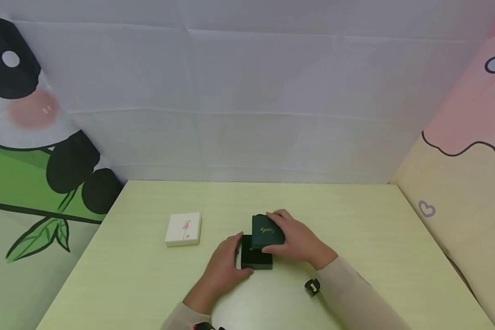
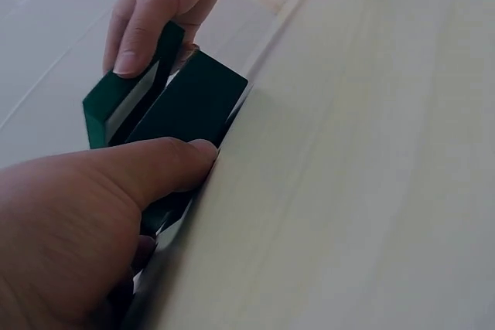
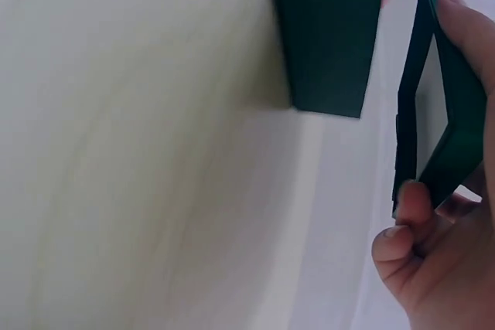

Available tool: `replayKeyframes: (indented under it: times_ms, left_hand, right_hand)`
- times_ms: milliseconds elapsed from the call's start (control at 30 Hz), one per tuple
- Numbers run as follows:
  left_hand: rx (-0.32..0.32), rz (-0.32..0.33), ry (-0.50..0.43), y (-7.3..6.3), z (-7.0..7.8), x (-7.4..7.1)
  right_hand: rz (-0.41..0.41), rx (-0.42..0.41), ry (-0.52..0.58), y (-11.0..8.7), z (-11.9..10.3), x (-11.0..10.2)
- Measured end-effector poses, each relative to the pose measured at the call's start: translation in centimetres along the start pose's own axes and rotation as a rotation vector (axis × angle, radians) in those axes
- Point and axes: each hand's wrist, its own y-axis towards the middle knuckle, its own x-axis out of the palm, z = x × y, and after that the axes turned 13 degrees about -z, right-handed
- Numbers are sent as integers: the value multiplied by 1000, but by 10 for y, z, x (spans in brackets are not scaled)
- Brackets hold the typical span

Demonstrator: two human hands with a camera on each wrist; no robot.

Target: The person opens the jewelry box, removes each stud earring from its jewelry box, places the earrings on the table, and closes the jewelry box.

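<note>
A dark green box lid [image 1: 266, 233] with gold lettering is held between the thumb and fingers of my right hand [image 1: 300, 239], above and slightly right of the box base [image 1: 256, 261]. My left hand [image 1: 223, 268] grips that base by its sides on the table, thumb along the near edge. From the right wrist view, the lid [image 3: 458, 125] is tilted, its pale inner face showing, apart from the base [image 3: 329, 44]. The left wrist view has the left thumb pressed on the base's green side [image 2: 197, 102]. The base's interior looks black from above.
A white box [image 1: 183, 229] with a pink flower print lies left of the hands on the pale table [image 1: 354, 215]. A white cloth backdrop [image 1: 264, 101] stands behind the table's far edge, with printed panels at both sides. Straps with small devices [image 1: 312, 287] are near the wrists.
</note>
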Motion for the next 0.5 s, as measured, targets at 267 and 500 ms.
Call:
replayKeyframes:
  times_ms: [267, 500]
  left_hand:
    - [-11, -5, -11, -5, -1, -6]
    - [-15, -12, -28, -9, -4, -8]
  right_hand:
    - [-30, 63, 4, 4, 19, -8]
    - [-50, 94, -6, 12, 33, -19]
